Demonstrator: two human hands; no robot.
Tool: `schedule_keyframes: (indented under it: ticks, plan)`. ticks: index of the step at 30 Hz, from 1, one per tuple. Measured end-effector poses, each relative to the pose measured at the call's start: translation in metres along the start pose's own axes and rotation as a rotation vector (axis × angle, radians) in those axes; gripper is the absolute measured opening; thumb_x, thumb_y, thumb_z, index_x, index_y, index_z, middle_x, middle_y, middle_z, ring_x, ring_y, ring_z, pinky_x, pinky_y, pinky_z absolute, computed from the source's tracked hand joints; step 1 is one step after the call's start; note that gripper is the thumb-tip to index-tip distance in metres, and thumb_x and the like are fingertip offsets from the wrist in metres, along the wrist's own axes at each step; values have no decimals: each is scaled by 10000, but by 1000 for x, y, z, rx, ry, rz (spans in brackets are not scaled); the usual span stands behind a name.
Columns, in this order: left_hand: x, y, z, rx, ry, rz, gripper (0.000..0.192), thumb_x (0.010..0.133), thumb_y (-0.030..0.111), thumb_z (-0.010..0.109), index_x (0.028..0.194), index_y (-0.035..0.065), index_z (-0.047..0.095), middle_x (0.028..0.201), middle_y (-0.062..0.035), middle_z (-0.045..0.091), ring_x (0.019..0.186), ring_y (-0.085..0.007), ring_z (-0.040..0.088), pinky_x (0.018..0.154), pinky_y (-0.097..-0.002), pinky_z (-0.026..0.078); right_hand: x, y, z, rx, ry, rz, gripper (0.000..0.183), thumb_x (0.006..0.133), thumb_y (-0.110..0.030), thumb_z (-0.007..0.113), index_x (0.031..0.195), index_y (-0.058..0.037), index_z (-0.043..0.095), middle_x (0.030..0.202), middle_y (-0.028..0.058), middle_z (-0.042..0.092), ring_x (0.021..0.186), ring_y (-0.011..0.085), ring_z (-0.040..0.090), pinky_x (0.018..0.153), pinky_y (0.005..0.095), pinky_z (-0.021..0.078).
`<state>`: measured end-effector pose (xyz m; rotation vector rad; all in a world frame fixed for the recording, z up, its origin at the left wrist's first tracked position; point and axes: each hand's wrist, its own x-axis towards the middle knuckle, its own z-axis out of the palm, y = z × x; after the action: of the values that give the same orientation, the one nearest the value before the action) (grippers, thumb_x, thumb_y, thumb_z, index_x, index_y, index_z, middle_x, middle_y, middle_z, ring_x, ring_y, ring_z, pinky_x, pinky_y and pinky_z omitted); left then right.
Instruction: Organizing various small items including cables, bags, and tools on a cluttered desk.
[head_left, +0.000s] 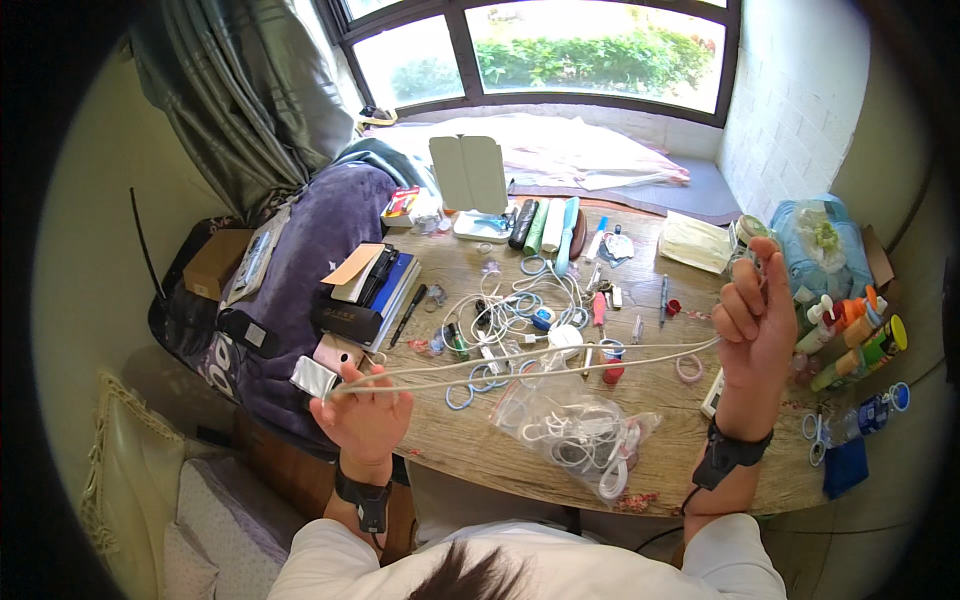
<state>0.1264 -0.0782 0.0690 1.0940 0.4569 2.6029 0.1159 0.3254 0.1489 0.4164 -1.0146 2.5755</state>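
A pale cable (525, 374), doubled into two strands, stretches across the table between my hands. My right hand (754, 322) is raised at the right with its fingers closed on one end. The looped end passes around my left hand (367, 412), whose fingers are spread with the palm up. Below the strands, a clear plastic bag (577, 427) holds several coiled white cables. Behind them lies a tangle of white cables (487, 311) with a round white charger (565, 339) at its edge.
Books and a black case (346, 321) are stacked at the left beside a purple blanket (300, 270). A folding mirror or stand (469, 174) stands at the back. Several bottles (862, 337) and a blue bag (817, 247) crowd the right. Scissors (816, 442) lie near the right edge.
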Motion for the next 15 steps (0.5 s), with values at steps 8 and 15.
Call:
schedule_keyframes:
  ticks: [8, 15]
  plan:
    - [40, -21, 9, -463, 494, 340, 354, 957, 376, 413, 823, 63, 508, 882, -45, 481, 984, -171, 517, 1029, -355, 337, 1, 15, -1, 51, -43, 108, 260, 1000, -328, 400, 1042, -106, 527, 619, -41, 354, 441, 25, 251, 375, 170, 216]
    - [24, -11, -23, -331, 522, 326, 135, 920, 160, 501, 862, 61, 571, 912, -30, 558, 878, -173, 530, 832, -321, 415, 3, 22, 3, 35, 94, -30, 252, 995, -315, 400, 1077, -104, 510, 834, 40, 519, 604, 102, 467, 561, 259, 430]
